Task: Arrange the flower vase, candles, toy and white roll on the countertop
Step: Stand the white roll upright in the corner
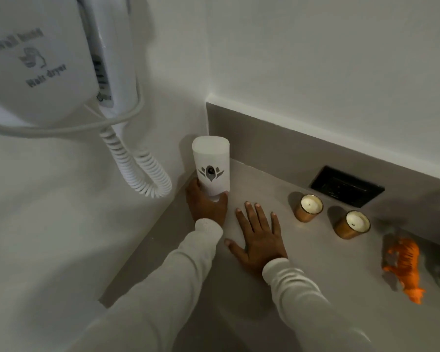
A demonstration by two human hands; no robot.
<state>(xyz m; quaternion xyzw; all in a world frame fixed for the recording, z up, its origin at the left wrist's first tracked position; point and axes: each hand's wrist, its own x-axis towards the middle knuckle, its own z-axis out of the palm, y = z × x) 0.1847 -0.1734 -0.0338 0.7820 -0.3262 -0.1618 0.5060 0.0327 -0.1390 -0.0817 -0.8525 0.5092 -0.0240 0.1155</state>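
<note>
A tall white roll (210, 163) with a dark leaf emblem stands upright in the back left corner of the grey countertop (302, 275). My left hand (205, 205) is wrapped around its base. My right hand (259, 235) lies flat on the counter just right of it, fingers spread, holding nothing. Two candles in amber glass jars sit further right: one (308, 207) nearer the wall, the other (352, 224) beside it. An orange toy animal (404, 268) stands at the right, blurred. No flower vase is in view.
A white wall-mounted hair dryer (48, 59) with a coiled cord (142, 163) hangs on the left wall close to the roll. A black socket plate (347, 186) is set into the grey backsplash behind the candles. The counter's front edge runs along the lower left.
</note>
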